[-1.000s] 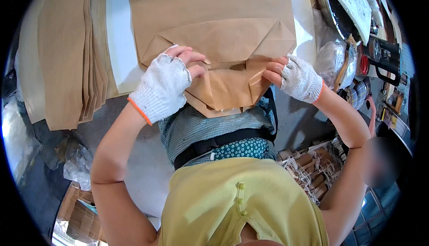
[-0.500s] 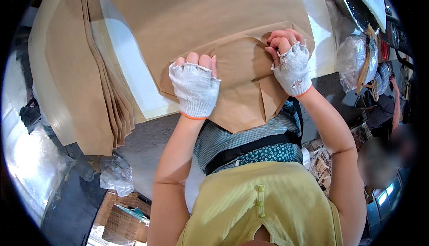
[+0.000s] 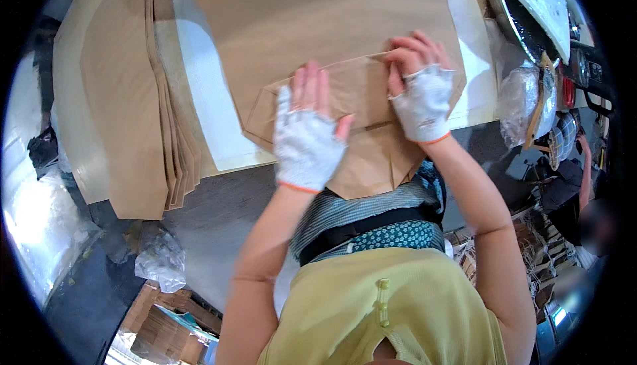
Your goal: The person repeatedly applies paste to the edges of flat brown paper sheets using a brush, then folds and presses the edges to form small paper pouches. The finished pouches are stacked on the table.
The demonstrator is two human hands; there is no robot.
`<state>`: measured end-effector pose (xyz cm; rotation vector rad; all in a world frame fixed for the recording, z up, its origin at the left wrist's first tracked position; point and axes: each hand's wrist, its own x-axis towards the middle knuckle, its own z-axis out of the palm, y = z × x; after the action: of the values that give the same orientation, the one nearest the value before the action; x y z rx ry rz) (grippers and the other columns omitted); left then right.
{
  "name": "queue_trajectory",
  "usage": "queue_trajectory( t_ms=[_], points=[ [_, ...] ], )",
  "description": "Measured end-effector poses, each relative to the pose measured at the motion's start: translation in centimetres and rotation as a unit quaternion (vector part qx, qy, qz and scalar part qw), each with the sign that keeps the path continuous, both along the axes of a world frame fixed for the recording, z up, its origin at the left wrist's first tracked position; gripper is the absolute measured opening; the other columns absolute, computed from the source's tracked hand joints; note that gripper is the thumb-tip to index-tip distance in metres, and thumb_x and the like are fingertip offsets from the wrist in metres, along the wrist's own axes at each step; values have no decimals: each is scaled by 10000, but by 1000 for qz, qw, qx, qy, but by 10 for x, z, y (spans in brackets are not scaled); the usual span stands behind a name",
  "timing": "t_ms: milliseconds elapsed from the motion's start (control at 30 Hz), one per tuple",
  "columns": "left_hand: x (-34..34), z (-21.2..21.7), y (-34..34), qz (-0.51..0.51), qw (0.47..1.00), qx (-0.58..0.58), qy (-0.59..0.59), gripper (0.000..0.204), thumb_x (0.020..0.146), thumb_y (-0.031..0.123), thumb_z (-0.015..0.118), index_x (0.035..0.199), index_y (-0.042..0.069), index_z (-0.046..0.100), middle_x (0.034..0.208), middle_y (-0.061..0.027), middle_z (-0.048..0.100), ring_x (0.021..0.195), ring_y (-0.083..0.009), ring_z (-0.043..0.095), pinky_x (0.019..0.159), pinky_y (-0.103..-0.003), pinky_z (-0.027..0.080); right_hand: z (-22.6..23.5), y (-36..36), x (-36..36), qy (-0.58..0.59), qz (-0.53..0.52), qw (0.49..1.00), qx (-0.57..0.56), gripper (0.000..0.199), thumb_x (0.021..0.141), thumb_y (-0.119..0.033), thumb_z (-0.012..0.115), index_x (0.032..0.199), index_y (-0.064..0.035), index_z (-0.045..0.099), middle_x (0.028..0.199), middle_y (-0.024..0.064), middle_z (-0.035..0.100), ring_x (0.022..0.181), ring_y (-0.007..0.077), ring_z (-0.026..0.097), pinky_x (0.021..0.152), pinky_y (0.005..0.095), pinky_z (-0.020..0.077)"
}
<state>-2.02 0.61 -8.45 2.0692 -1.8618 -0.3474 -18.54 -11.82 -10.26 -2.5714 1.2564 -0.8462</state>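
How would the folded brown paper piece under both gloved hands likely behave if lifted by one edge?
The brown paper piece looks thin and creased, so it would probably flop and partly unfold. It overhangs the table edge unsupported, suggesting it's light. Pressed flat under the left hand and right hand, it likely springs back.

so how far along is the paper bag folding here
Done: the brown paper bag already shows angled flaps folded at its near end. In hand: the left hand lies flat on the fold and the right hand presses its upper edge. Left: a stack of flat brown sheets waits beside it.
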Motion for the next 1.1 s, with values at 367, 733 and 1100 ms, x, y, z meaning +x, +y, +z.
queue_trajectory(
  t_ms=[367,733,1100],
  points=[
    [12,31,28,4,1000,-15,25,629,790,135,656,1383,44,465,1469,-162,418,1391,-359,340,1139,-519,245,21,-11,-56,203,72,972,90,616,897,-356,563,1450,-134,407,1530,80,348,1416,295,306,1155,488,202],
    [86,58,-1,197,832,-196,480,332,916,64,589,1244,18,563,1241,-113,612,1091,-185,587,918,-315,477,32,-77,-91,-310,-100,930,173,157,954,-147,595,1082,-58,585,914,-20,540,808,68,467,744,218,409],
    [211,99,128,621,497,-444,413,455,891,290,657,1212,1,515,1196,-115,561,1076,-219,514,922,-388,430,17,-71,-67,-367,61,896,241,51,922,-5,564,915,-55,559,800,-26,472,724,64,420,673,199,345]
  ],
)
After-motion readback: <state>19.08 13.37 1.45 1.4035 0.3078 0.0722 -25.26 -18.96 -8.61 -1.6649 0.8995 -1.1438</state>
